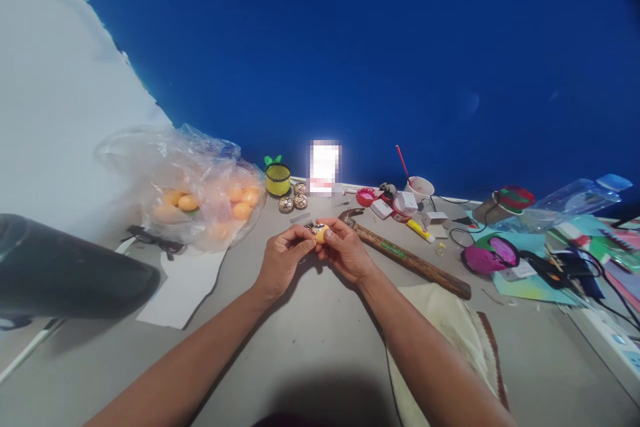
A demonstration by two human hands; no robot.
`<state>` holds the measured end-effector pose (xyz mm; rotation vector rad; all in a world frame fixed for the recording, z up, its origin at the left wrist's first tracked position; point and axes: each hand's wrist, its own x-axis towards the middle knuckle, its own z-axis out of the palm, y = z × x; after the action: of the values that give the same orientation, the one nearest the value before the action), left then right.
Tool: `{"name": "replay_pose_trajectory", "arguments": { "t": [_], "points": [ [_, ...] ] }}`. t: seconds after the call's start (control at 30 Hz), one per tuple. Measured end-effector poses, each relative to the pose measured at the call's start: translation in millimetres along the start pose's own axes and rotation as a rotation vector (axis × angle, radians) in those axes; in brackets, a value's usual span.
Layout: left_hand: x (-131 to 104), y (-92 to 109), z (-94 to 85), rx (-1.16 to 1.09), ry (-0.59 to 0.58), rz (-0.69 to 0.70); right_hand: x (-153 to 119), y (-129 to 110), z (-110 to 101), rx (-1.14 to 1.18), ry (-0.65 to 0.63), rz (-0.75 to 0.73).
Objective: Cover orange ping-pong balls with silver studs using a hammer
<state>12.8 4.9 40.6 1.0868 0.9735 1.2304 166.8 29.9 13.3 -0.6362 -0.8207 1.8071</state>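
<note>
Both hands meet over the middle of the table around a small round yellow piece with dark, shiny bits along its upper left. My right hand is closed, pinching that piece between thumb and fingers. From the other side, my left hand is closed too, its thumb and fingertips pressed at the piece's left edge. Its exact kind is too small to tell. Just right of my right hand lies a hammer with a wooden handle. Beyond the hands sit three round patterned gold-and-dark pieces.
Left: a clear plastic bag of orange fruit, sunglasses, white paper, and a dark cylinder. Behind stands a yellow container. Right: a cloth, yellow tube, white cup, plastic bottle, power strip.
</note>
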Motion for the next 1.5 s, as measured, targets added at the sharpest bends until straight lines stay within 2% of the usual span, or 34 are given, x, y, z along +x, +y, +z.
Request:
{"name": "replay_pose_trajectory", "arguments": {
  "t": [0.37,0.77,1.13,1.5],
  "points": [
    [2.9,-11.9,-5.5,-0.153,-0.056,-0.062,0.9,1.1,-1.6,-0.018,-0.001,0.001],
    [4.9,-9.7,-5.6,-0.271,-0.084,-0.145,1.4,4.2,-2.2,-0.05,0.032,-0.033],
    [5.0,-9.2,-5.6,-0.276,-0.079,-0.152,1.2,4.1,-1.0,-0.086,0.051,-0.05],
    [3.4,-11.2,-5.8,-0.187,-0.03,-0.125,-0.6,2.9,1.9,-0.139,0.082,-0.101]
  ]
}}
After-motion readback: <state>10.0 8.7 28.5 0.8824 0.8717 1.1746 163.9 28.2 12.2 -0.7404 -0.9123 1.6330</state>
